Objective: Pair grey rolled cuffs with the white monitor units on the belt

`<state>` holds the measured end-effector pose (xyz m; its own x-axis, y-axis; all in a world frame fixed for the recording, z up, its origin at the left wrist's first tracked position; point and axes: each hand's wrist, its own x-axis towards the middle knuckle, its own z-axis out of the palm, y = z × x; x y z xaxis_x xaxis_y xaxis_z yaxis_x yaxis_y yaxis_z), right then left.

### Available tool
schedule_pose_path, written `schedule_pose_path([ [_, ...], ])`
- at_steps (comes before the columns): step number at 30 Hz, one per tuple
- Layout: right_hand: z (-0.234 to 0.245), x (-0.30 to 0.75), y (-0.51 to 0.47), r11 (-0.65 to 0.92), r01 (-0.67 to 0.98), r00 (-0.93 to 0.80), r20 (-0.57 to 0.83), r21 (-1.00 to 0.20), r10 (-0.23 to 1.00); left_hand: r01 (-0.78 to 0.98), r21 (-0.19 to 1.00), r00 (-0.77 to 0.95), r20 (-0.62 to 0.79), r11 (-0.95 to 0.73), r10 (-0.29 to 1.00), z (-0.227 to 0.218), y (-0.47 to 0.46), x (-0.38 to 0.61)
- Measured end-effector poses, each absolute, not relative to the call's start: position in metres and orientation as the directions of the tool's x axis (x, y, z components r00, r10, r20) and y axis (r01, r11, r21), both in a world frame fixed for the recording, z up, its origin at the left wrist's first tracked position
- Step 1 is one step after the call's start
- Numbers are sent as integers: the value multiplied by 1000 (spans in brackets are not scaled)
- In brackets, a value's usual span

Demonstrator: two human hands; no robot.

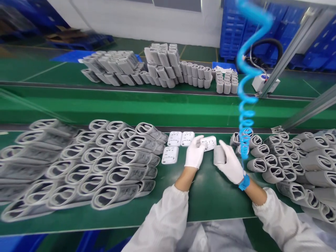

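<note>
My left hand [194, 154], in a white glove, is closed around a small white device [209, 142] held just above the green table. My right hand [231, 162], also gloved, grips a rolled grey cuff [219, 154] right beside that device. Three more white devices [175, 138] lie flat on the table to the left of my hands. Rolled grey cuffs are stacked in rows on the left [105, 161] and heaped on the right [288, 161].
A blue coiled air hose [248, 87] hangs down just right of my hands. Behind a green conveyor [157, 106], a far bench carries more stacked grey cuffs [157, 66] and a white box [265, 83]. Blue crates [233, 31] stand at the back.
</note>
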<state>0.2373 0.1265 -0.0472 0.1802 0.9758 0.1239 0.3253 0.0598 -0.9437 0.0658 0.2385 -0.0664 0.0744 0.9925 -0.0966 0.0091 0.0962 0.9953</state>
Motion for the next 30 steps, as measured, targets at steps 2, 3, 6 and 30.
schedule_pose_path([
  [2, -46, 240, 126, 29, 248, 224, 86, -968, 971, 23, 990, 37, -139, 139, 990, -61, 239, 64],
  [3, -46, 241, 127, 20, 226, 235, 75, -974, 969, 6, 987, 26, -163, 163, 986, -59, 239, 64],
  [6, -46, 240, 129, 23, 153, 259, 63, -988, 964, -177, 945, 69, -266, 275, 961, -56, 236, 69],
  [30, -45, 230, 133, -113, -359, 235, -207, -926, 950, -664, 610, 326, -285, 433, 901, -65, 212, 90],
])
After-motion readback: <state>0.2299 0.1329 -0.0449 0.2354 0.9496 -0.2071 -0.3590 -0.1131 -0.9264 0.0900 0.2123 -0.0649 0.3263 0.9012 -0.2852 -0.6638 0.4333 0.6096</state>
